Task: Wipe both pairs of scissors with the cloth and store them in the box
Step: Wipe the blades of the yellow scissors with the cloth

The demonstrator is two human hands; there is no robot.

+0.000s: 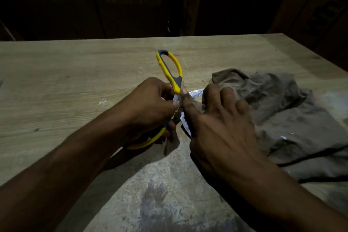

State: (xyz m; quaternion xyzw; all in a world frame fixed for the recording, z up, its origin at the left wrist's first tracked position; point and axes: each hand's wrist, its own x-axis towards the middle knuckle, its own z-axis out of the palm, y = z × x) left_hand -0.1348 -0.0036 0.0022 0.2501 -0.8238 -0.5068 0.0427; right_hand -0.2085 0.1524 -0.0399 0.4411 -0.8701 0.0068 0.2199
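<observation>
Yellow-and-grey handled scissors sit at frame centre, held above a wooden table. One handle loop stands up toward 12 o'clock; the other loop runs down toward 7 o'clock under the left hand. The scissors are spread wide: one blade shows toward 3 o'clock, just beyond the right thumb, the other toward 5 o'clock along the edge of the right hand.

Left hand: fingers curled round the scissors near the pivot and over the lower handle, gripping them. Fingertips meet beside the pivot.

Right hand: thumb tip pressed against the scissors at the pivot, just beside the left fingertips. Remaining fingers are bent over the grey-brown cloth and press on its near edge; whether they pinch a fold of it cannot be told.

The cloth lies crumpled on the table from 3 to 4 o'clock, stained in patches. A dark cord crosses its lower part at 4 o'clock.

The table surface at 6 o'clock is worn and smudged grey. The background beyond the table edge is dark.
</observation>
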